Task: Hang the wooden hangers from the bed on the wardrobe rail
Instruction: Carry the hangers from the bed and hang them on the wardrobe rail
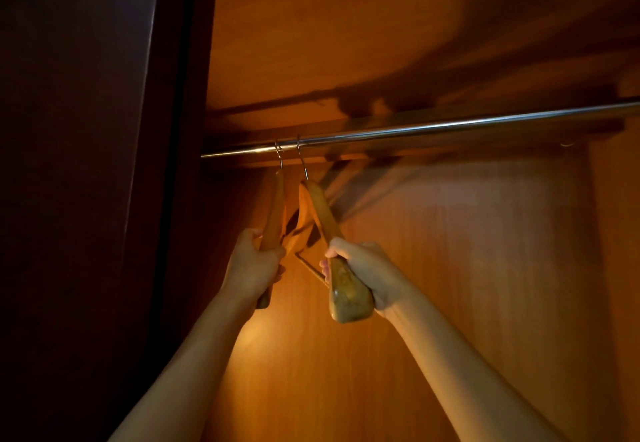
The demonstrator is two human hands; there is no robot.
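Observation:
A shiny metal wardrobe rail point(450, 126) runs from lower left to upper right across the open wardrobe. Two wooden hangers hang near its left end, both metal hooks over the rail. My left hand point(251, 265) grips the near arm of the left hanger point(275, 213), which I see almost edge-on. The right hanger point(322, 213) tilts toward me, and my right hand point(367, 270) is closed around its broad near end. A thin crossbar of the right hanger shows between my two hands. The bed is out of view.
The dark wardrobe door or side panel point(86, 164) fills the left of the view. A wooden shelf underside point(346, 43) sits just above the rail. The orange wooden back wall point(467, 268) lies behind, and the rail to the right of the hangers is bare.

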